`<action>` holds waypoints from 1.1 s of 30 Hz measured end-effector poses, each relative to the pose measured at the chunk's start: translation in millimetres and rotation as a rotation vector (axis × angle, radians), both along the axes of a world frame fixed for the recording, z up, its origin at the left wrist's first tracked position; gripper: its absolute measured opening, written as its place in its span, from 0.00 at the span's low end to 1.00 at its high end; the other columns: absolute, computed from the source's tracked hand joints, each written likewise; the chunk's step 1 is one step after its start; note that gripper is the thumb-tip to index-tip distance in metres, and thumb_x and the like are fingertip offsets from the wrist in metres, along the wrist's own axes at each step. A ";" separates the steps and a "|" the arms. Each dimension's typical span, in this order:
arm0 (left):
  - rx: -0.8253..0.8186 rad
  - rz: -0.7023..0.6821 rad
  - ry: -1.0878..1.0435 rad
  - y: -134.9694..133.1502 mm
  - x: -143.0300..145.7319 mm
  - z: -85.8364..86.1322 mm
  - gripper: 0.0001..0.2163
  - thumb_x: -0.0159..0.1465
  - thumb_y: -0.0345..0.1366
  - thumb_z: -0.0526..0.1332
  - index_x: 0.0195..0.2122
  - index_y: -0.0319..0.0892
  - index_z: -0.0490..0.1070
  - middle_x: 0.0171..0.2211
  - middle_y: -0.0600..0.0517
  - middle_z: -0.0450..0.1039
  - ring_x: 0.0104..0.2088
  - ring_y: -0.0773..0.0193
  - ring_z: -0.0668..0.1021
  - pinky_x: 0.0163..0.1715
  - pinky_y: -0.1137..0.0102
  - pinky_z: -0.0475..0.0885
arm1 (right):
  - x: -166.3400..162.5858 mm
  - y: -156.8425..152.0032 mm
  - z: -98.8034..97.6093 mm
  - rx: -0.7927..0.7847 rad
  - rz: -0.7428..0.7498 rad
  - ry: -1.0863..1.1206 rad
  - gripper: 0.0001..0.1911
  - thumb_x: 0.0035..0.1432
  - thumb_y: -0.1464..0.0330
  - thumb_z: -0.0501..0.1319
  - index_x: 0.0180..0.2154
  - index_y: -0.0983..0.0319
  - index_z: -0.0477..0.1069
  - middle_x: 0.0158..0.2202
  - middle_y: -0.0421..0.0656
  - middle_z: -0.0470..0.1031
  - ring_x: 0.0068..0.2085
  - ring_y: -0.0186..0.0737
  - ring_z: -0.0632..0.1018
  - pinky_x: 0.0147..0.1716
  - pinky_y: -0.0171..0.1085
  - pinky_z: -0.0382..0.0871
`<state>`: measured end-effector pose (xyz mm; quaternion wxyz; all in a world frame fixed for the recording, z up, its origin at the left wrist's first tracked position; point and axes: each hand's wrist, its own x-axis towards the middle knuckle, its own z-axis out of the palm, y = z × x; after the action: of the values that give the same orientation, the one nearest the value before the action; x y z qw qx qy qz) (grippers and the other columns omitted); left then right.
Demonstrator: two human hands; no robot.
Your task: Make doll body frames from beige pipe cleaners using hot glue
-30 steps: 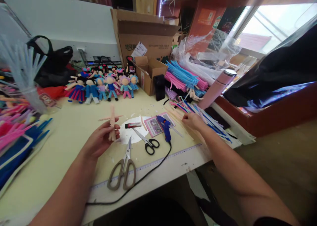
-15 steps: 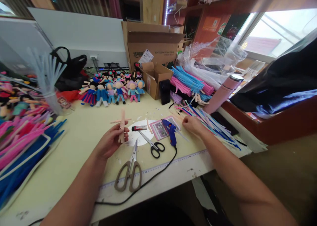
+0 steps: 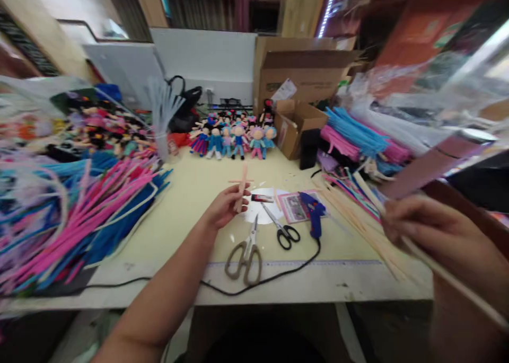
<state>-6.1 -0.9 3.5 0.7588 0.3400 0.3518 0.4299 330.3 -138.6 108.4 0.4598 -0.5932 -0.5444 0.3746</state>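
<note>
My left hand [image 3: 225,206] is closed round a peach cross-shaped figure of pipe cleaners [image 3: 244,178], held upright over the table. At the right, my right hand [image 3: 441,228] grips a long cream pipe cleaner [image 3: 457,283], which slants up past the fingers; motion blurs it. Below the left hand lie grey-handled scissors [image 3: 249,248], with black-handled scissors [image 3: 282,227] beside them. A small black-and-white tube [image 3: 262,198] rests on a white patch. The blue glue gun [image 3: 315,217] lies over a pink-edged card [image 3: 292,208]. Peach pipe cleaners [image 3: 363,229] spread between card and right hand.
Several small dolls [image 3: 238,140] stand at the back beside an open cardboard box [image 3: 304,116]. Piles of coloured pipe cleaners [image 3: 111,204] fill the left side. A pink flask [image 3: 433,164] stands at the right. The glue gun's black cord [image 3: 278,274] runs along the front edge.
My right hand has come away from the pipe cleaner pile toward me, drawing out a cream pipe cleaner. The view has swung left; my left hand still holds the peach cross figure.
</note>
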 end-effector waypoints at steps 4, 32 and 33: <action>-0.032 0.007 0.008 0.1 0.2 -1.8 0.14 0.54 0.26 0.61 0.43 0.38 0.73 0.26 0.53 0.69 0.24 0.73 0.73 0.25 0.75 0.71 | -69.2 -6.1 -41.4 -0.105 0.358 -0.195 0.08 0.52 0.64 0.62 0.36 0.58 0.72 0.29 0.42 0.73 0.27 0.36 0.72 0.25 0.34 0.67; -0.044 -0.054 -0.225 0.5 -1.4 4.1 0.03 0.56 0.31 0.56 0.30 0.37 0.66 0.23 0.55 0.62 0.15 0.77 0.60 0.13 0.79 0.52 | -45.6 78.7 -113.3 -0.269 -0.155 -0.667 0.22 0.46 0.48 0.58 0.33 0.58 0.71 0.25 0.42 0.75 0.28 0.44 0.75 0.26 0.38 0.63; -0.045 -0.049 -0.217 0.5 -1.4 4.6 0.05 0.57 0.33 0.57 0.31 0.36 0.66 0.23 0.55 0.62 0.15 0.77 0.60 0.13 0.79 0.52 | -44.9 78.3 -113.4 -0.268 -0.161 -0.678 0.21 0.47 0.48 0.58 0.31 0.58 0.71 0.24 0.42 0.75 0.28 0.44 0.75 0.26 0.38 0.63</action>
<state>-7.4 -0.4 8.1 0.8102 0.2827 0.2686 0.4377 285.4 -60.3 -5.0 0.1995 -0.7794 -0.5635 0.1874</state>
